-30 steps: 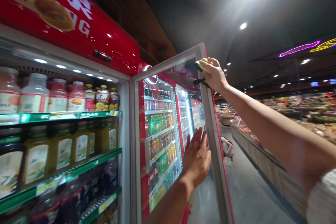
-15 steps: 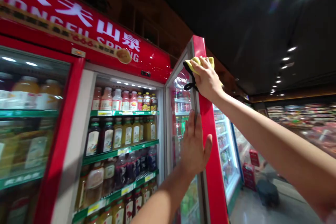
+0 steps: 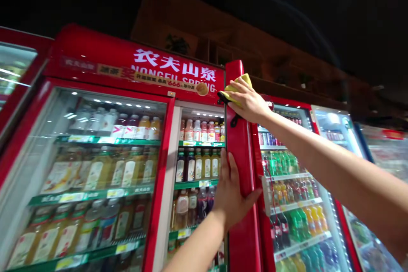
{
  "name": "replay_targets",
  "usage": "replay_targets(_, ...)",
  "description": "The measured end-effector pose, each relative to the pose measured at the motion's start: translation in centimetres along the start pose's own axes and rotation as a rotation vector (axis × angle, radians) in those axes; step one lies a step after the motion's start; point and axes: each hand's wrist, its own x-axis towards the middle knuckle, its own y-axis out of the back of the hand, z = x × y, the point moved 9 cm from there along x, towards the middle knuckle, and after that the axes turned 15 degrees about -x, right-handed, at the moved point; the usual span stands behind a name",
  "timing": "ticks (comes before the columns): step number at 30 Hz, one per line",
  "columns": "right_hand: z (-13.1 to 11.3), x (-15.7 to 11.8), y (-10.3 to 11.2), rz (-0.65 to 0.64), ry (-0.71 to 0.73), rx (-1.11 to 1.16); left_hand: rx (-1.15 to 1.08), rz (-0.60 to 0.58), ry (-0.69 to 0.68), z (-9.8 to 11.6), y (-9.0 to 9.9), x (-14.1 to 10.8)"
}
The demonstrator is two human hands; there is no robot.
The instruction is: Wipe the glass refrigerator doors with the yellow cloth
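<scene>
A red-framed fridge door (image 3: 239, 144) stands swung out, its edge towards me. My right hand (image 3: 251, 104) presses a yellow cloth (image 3: 244, 80) with a black border and a dark loop against the upper part of the door frame. Lower down, my left hand (image 3: 230, 195) lies against the same door with its fingers stretched and thumb apart, holding nothing. Behind the door, the red drinks fridge (image 3: 121, 70) shows shelves of bottles. The surface under the cloth is hidden.
Rows of juice bottles (image 3: 130, 170) stand behind the closed glass door on the left. To the right, another lit fridge (image 3: 299, 178) holds soda bottles, with more fridges beyond it. A brown ledge (image 3: 191, 29) with a plant (image 3: 177, 43) runs above.
My view has turned left, and the door now shows mostly its red edge instead of its glass side. Both hands stay on the door, the cloth still under my right hand.
</scene>
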Motion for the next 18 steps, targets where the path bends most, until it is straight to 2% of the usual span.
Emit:
replay_targets(4, -2.8, 1.3, -1.9, 0.006, -0.025, 0.063, 0.085, -0.024, 0.074, -3.3, 2.4, -0.8)
replay_targets(7, -7.3, 1.7, -3.3, -0.028, 0.068, 0.093, 0.153, 0.006, 0.087, -5.6, 4.5, -1.9)
replay_targets(10, -12.6, -0.6, -4.4, -0.071, 0.178, 0.139, 0.237, 0.025, 0.087, -8.0, 6.3, -3.4)
replay_targets(13, -16.2, -3.9, -6.3, -0.081, 0.231, 0.240, 0.330, -0.011, 0.120, -10.9, 7.6, -5.1)
replay_targets(15, -17.2, -5.8, -8.6, -0.080, 0.186, 0.305, 0.391, -0.036, 0.149, -12.9, 8.5, -6.0)
replay_targets(18, -17.7, -8.4, -13.1, -0.093, 0.010, 0.343, 0.492, -0.073, 0.135, -15.4, 9.6, -6.5)
